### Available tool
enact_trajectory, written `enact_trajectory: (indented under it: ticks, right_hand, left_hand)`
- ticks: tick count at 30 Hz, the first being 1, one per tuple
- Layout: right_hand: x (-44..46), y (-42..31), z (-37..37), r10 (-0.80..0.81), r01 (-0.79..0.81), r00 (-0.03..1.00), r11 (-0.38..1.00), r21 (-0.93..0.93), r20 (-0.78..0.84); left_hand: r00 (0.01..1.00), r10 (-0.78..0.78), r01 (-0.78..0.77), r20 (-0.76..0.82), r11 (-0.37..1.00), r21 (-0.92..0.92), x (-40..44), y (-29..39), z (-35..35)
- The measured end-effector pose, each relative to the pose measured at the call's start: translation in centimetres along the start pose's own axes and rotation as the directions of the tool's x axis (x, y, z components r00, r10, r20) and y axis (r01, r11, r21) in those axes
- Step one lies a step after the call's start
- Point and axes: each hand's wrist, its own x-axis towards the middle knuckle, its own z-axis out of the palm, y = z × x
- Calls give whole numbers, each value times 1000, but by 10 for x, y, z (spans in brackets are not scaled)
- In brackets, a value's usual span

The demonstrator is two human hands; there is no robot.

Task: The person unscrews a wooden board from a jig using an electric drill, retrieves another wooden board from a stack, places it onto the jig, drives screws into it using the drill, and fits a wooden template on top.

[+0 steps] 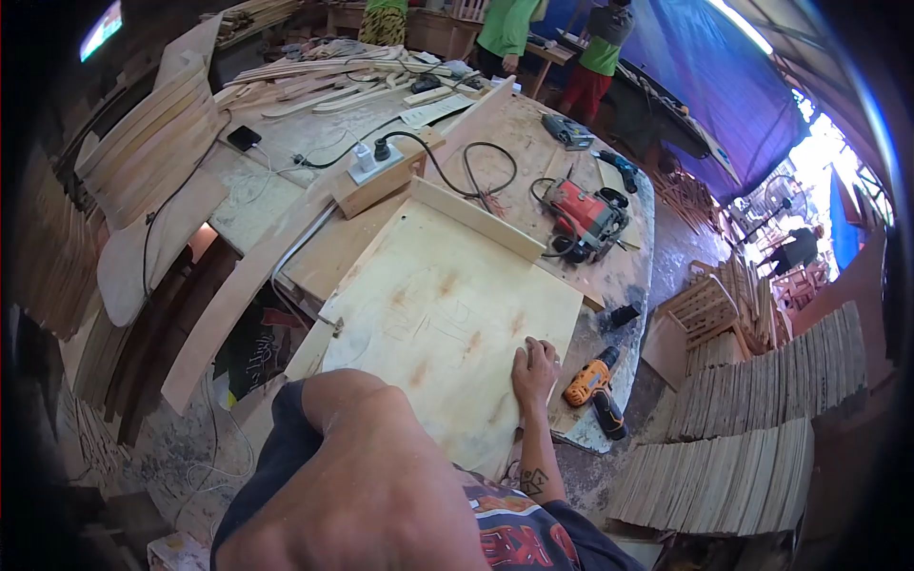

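Note:
A pale wooden panel point(447, 328) with brown smudges and pencil marks lies on the workbench point(524, 124). My right hand point(538, 369) rests on the panel's right edge, its fingers slightly bent, thumb apart, holding nothing. My left arm is bent close to the camera at the lower left, and its hand is out of view. A wooden strip point(476, 219) stands along the panel's far edge. Right of my right hand lies an orange cordless drill point(588, 379). Beyond the panel sits a red power tool point(586, 219).
A power outlet point(371, 167) with plugs and cords sits on a wooden block beyond the panel. A phone point(244, 138) lies at the upper left. Stacked slats point(714, 481) stand at the right. People in green shirts point(505, 33) are at the back.

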Motion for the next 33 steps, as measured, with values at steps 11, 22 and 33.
enact_trajectory:
  ticks: [11, 22, 33]
  right_hand:
    - [4, -2, -2, -24, 24, 1000, 1000, -16, 11]
    - [1, 3, 2, -3, 3, 1000, 1000, -12, 0]
    - [0, 0, 0, 8, -8, 1000, 999, -43, -4]
  left_hand:
    - [593, 139, 613, -793, 561, 557, -11, 73, -51]
    - [191, 665, 850, -722, 255, 460, -77, 92, -24]
    - [169, 658, 872, -734, 247, 422, -70, 85, -19]
